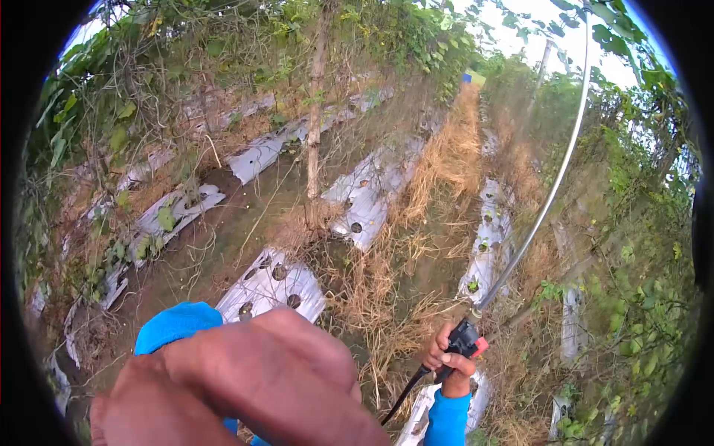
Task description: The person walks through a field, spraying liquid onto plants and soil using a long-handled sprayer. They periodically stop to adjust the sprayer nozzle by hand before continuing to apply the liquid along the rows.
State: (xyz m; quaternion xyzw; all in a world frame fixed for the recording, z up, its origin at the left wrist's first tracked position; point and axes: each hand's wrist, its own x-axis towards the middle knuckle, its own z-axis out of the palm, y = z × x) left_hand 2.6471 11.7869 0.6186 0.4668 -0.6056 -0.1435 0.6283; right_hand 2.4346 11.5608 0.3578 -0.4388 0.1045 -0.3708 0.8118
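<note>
We see the right hand (450,362), arm in a blue sleeve (448,418) raised from below, fingers wrapped tight around the black-and-red trigger grip (465,340) of a long thin metal spray wand (547,201), which slants up and away above it. The left hand (253,386) looms close and blurred, knuckles up, fingers bent; we cannot tell whether it holds anything. Silver plastic mulch strips (274,286) lie beyond both hands.

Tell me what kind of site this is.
Most likely an outdoor farm plot. Raised rows under silver plastic mulch with planting holes, dry straw between them, vines on poles. The right hand grips a sprayer wand trigger; the left hand fills the foreground.
</note>
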